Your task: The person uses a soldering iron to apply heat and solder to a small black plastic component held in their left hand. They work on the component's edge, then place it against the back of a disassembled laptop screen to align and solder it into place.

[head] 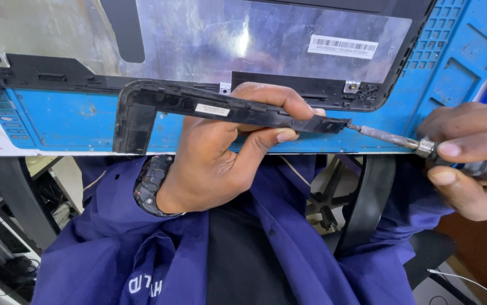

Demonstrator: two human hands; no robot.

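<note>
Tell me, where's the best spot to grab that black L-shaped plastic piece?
Probably the long straight arm, from below, as the left hand does now: fingers under, thumb on the front. The black L-shaped plastic strip is thin and flat there, and this leaves its right tip free for the screwdriver in the right hand.

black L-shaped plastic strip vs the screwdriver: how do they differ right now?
The strip is flat, black plastic, bent into an L; the screwdriver is a straight, round metal shaft on a dark handle. The left hand pinches the strip along its long arm; the right hand grips the screwdriver at its handle. Both are held above the blue mat, meeting tip to end.
</note>
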